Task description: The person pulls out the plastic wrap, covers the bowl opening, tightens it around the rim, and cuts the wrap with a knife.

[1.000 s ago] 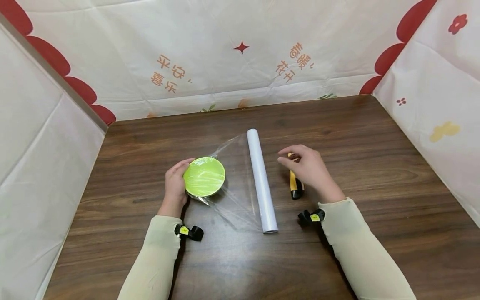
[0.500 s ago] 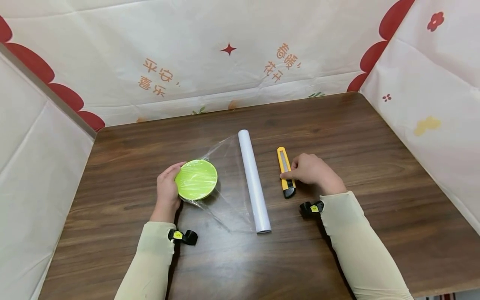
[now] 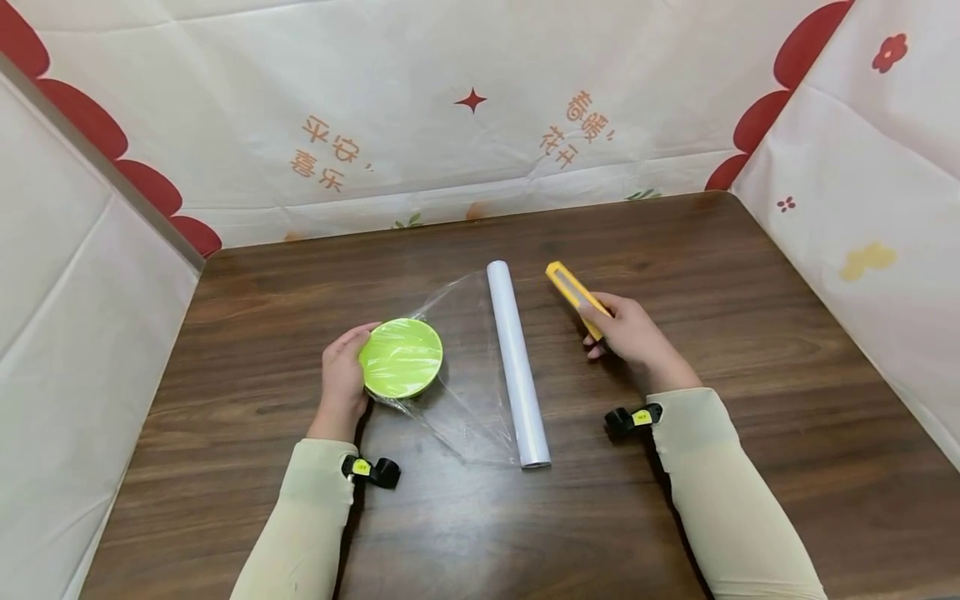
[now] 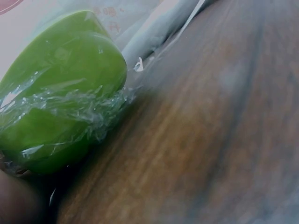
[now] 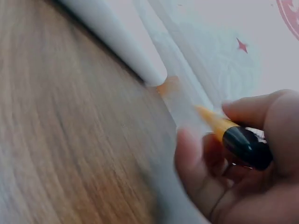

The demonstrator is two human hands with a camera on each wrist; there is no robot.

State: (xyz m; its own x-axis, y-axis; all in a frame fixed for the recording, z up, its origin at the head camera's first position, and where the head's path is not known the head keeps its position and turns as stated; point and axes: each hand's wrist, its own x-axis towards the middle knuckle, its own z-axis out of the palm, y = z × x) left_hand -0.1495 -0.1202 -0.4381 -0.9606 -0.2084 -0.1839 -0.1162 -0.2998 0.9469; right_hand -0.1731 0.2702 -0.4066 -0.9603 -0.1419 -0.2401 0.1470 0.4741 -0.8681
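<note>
In the head view my left hand (image 3: 344,372) holds a lime-green bowl (image 3: 402,358) by its left side, thumb at the rim. Clear plastic wrap (image 4: 93,109) covers the bowl and bunches in creases along its side in the left wrist view. From the bowl a thin sheet of the film stretches right to a white roll of cling film (image 3: 517,367) lying on the table. To the right of the roll, my right hand (image 3: 628,333) grips a yellow box cutter (image 3: 572,287) with a black end (image 5: 247,147). Its tip points away and to the left; no bare blade shows.
Everything is on a dark brown wooden table (image 3: 697,275). A white printed cloth (image 3: 420,75) rises behind the table's far edge, with more cloth at both sides. A black wrist camera (image 3: 630,419) sits on each sleeve cuff.
My right hand came down on the box cutter lying on the table, took hold of it and lifted it, turning its tip leftward. The left hand keeps holding the bowl.
</note>
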